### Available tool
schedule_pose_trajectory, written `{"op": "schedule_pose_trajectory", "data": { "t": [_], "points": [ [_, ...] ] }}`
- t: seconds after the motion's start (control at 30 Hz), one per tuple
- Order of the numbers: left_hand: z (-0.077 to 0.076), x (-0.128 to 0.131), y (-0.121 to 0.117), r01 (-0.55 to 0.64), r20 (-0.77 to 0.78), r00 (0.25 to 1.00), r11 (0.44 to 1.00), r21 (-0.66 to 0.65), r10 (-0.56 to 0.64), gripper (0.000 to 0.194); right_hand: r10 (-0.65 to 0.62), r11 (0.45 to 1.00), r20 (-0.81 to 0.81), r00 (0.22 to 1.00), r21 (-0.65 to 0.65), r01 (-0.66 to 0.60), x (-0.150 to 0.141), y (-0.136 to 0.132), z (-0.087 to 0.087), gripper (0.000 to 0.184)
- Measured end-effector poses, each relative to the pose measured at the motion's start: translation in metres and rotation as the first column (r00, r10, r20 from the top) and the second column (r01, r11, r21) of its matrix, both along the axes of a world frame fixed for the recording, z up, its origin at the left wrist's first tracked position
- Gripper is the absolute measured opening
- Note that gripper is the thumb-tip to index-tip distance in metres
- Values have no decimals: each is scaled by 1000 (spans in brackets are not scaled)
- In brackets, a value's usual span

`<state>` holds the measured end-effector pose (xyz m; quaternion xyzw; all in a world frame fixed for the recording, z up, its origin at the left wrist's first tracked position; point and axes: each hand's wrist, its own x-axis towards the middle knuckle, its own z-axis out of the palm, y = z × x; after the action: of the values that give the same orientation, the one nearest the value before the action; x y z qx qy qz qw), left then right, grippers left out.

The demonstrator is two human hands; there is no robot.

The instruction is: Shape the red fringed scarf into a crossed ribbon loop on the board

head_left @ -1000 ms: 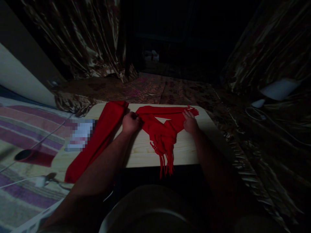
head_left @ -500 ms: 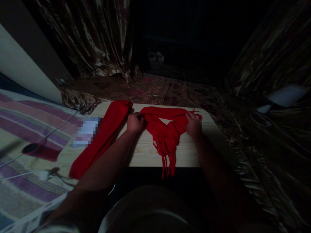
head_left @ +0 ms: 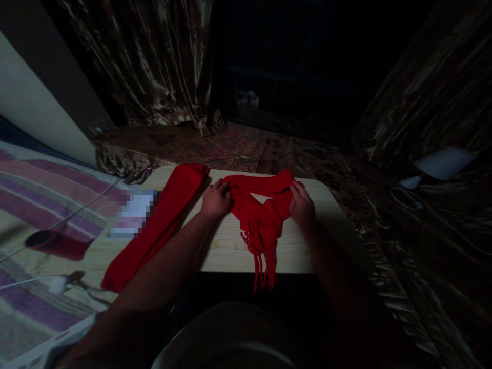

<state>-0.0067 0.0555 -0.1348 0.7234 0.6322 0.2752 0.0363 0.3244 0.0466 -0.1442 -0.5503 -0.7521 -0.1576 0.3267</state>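
A red scarf (head_left: 261,212) with fringe lies looped in a rough triangle on a pale wooden table (head_left: 223,251), its tassels hanging over the near edge. My left hand (head_left: 217,197) is closed on the loop's left corner, fingers curled over the cloth. On the right side, my right hand (head_left: 302,204) grips the scarf with thumb and fingers, and the fabric beyond is partly hidden by it. A small gap of bare wood shows inside the loop. Left of my left hand lies a long folded red cloth (head_left: 157,228), slanting along the table.
A blurred-out white item (head_left: 132,212) lies beside the folded cloth. On the striped bed (head_left: 34,179) at the left are a dark red cylinder (head_left: 61,245) and white cables. Patterned curtains (head_left: 154,72) hang behind. A white lamp-like object (head_left: 444,163) stands at the right.
My right hand has closed on the scarf's right side. The upper band's right end, fringed before, now shows a smooth fold by my right fingers. My left hand stays at the left corner.
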Motion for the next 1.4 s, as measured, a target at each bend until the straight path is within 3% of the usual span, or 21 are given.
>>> {"op": "schedule_pose_trajectory", "data": {
  "t": [0.3, 0.43, 0.53, 0.67, 0.77, 0.87, 0.97, 1.13, 1.23, 1.3, 1.4],
  "points": [
    [-2, 0, 3, -77, 343, 937, 996, 33, 61, 66, -21, 993, -134, 991, 114, 36, -6, -4, 9, 36],
    [0, 0, 2, -131, 395, 914, 989, 69, 94, 64, -34, 996, -119, 992, 77, 43, -8, -6, 9, 26],
    [2, -1, 2, -163, 388, 915, 980, 109, 109, 57, -75, 997, -125, 989, 27, 79, -10, -6, 6, 22],
    [5, -3, -1, -210, 425, 899, 954, 212, 104, 34, -93, 995, -158, 983, 19, 97, -11, -7, 4, 41],
    [8, -2, -5, -267, 465, 876, 933, 241, 130, 18, -94, 995, -127, 988, 5, 95, -11, -8, 4, 38],
    [9, 0, -10, -290, 499, 857, 921, 259, 130, 23, -125, 992, -130, 984, 2, 126, -10, -10, 6, 36],
    [9, 0, -13, -226, 485, 869, 949, 219, 95, 34, -155, 987, -167, 974, 6, 158, -10, -10, 7, 37],
    [10, 0, -13, -137, 339, 939, 968, 211, 59, 12, -249, 967, -264, 932, -14, 254, -10, -10, 8, 36],
    [13, 3, -13, -48, 272, 962, 965, 256, -24, 13, -325, 946, -247, 913, -73, 317, -8, -9, 7, 37],
    [13, 5, -13, 38, 217, 972, 977, 211, -84, 17, -306, 952, -246, 920, -79, 295, -7, -7, 5, 38],
    [13, 6, -12, 79, 133, 987, 992, 102, -93, 20, -177, 984, -251, 952, -38, 173, -5, -3, 2, 44]
  ]
}}
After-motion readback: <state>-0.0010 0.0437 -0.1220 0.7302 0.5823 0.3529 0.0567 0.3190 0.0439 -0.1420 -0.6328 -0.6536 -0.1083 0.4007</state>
